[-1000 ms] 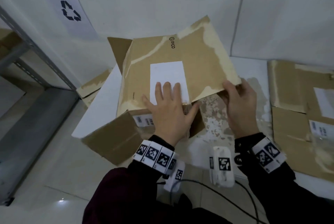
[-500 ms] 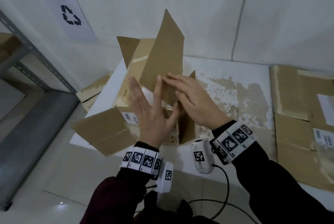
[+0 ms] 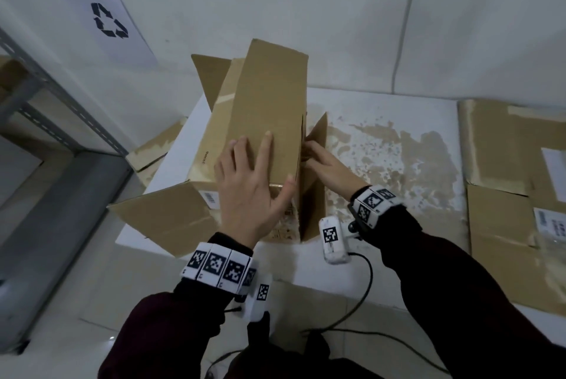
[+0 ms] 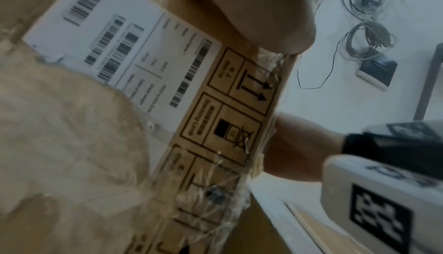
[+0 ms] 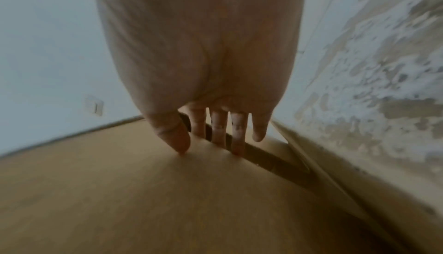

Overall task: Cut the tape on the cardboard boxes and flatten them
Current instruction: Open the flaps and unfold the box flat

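Observation:
A brown cardboard box [image 3: 263, 109] stands on the white table [image 3: 398, 109] with its flaps splayed. My left hand [image 3: 248, 192] lies flat on its upper face, fingers spread and thumb at the near corner. In the left wrist view the box side [image 4: 215, 106] shows a shipping label [image 4: 120, 40] and torn clear tape [image 4: 227, 191]. My right hand [image 3: 324, 164] is at the box's right side, beside a loose flap [image 3: 315, 182]. In the right wrist view that hand [image 5: 210, 144] pinches a panel edge [image 5: 143, 191]: thumb outside, two fingertips hidden in the gap.
Flattened cardboard [image 3: 505, 195] covers the table's right end. More cardboard [image 3: 153, 149] lies on the floor at the left, beside a grey metal shelf [image 3: 46, 97]. A recycling sign [image 3: 110, 22] hangs on the wall. A black cable [image 3: 364, 302] trails below my right wrist.
The box has been turned from its labelled face to a plain face. My left hand came back flat onto it; my right hand moved from the top panel to the right-side gap.

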### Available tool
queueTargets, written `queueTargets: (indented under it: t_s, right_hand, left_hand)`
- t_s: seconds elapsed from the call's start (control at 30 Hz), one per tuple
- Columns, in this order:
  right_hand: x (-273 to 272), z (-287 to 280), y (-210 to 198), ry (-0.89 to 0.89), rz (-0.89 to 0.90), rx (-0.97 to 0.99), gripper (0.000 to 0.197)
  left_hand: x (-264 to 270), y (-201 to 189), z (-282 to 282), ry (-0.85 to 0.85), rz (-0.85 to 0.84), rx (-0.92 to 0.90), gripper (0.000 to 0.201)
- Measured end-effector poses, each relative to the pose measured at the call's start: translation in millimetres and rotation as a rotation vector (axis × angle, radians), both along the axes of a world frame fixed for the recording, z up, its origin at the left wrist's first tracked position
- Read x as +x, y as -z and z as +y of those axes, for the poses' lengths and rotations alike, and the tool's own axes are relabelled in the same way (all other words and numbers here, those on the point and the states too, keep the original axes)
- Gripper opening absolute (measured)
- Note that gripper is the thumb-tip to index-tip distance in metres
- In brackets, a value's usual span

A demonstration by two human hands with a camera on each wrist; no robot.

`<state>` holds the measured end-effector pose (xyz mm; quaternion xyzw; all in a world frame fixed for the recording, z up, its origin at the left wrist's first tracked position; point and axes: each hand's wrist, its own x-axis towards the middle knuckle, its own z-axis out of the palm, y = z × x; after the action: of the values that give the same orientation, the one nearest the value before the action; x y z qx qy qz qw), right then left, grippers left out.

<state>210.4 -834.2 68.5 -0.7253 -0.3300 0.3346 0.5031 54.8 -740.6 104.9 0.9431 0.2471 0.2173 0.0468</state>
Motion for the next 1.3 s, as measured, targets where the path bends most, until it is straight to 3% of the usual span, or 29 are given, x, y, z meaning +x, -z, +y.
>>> queueTargets:
  t_s: [0.27, 0.5, 0.63, 0.77, 0.9, 1.07, 1.17, 1.23, 1.3]
  right_hand:
    - [1.0, -60.7, 19.2, 0.142, -0.084, 0.068, 0.017]
    - [-18.2, -93.5, 20.9, 0.276, -0.179, 0.167, 0.013]
    - [-19.9, -84.9, 19.1, 0.244, -0.272, 0.151, 0.011]
    - [-6.0, -72.5, 9.1, 0.156, -0.332, 0.163, 0.015]
    - [0.2, -98.5, 7.3, 0.153, -0.433, 0.134, 0.019]
    - [-24.6, -133.8, 10.3, 0.2, -0.389, 0.017, 0.028]
    - [-47.0, -148.4, 10.7, 0.101, -0.311, 0.009, 0.06]
    - [-45.4, -153.0, 10.3, 0.1, -0.138, 0.027, 0.077]
    - [-22.2, -149.6, 6.5, 0.199, -0.06, 0.036, 0.065]
  left_hand:
    - [7.9, -3.0, 5.5, 0.188, 0.021, -0.017, 0.08]
    - [18.0, -0.6, -2.2, 0.26, 0.011, -0.069, 0.07]
    - [5.4, 3.6, -5.3, 0.237, -0.044, -0.084, 0.069]
    - [-13.4, 4.7, -10.6, 0.106, -0.062, -0.104, 0.072]
    - [9.6, -5.2, -5.7, 0.038, 0.01, -0.156, 0.075]
    - [42.4, -4.0, 2.0, 0.066, 0.079, -0.164, 0.089]
    - [64.6, -0.2, 7.6, 0.12, 0.128, -0.178, 0.099]
    - [76.8, 2.0, 6.6, 0.133, 0.139, -0.186, 0.098]
    - [82.5, 4.2, 4.5, 0.127, 0.124, -0.178, 0.094]
